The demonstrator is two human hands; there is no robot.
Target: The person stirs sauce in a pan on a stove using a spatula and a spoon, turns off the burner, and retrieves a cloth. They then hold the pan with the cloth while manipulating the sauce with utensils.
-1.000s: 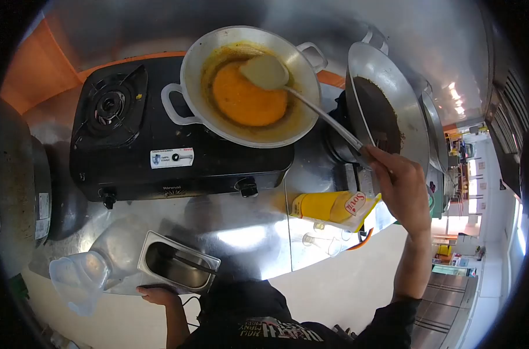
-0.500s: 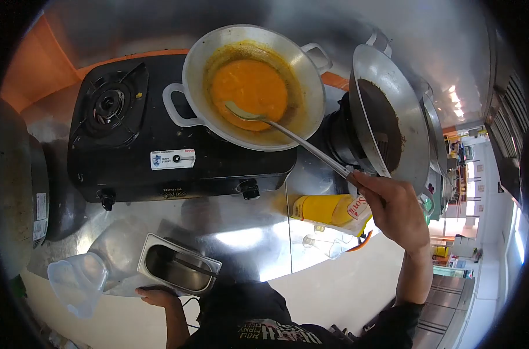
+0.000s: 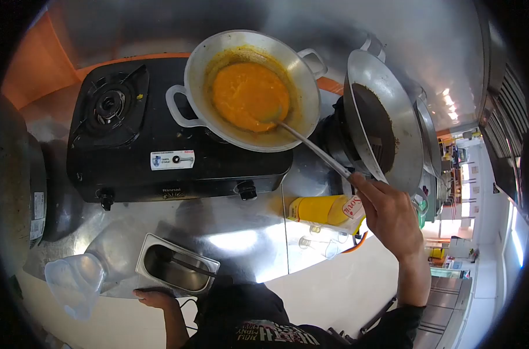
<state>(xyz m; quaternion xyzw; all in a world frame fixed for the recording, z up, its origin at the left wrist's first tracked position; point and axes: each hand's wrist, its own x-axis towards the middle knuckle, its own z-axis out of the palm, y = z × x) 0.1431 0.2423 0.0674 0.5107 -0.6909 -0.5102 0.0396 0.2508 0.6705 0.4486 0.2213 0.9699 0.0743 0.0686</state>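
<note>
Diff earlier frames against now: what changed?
The ladle, head fully visible at first, now has it mostly sunk in the sauce, toward the near side of the wok. The right hand moved down-image, same grip; nothing let go. Unchanged: left hand at the counter edge.

The right hand [image 3: 394, 216] is curled tight, the left hand [image 3: 155, 298] lower.

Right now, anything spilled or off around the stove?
One minor thing: a small yellow scrap beside the bare burner, apart from the sauce in the wok. Possibly spilled food; nothing else clearly stands out.
</note>
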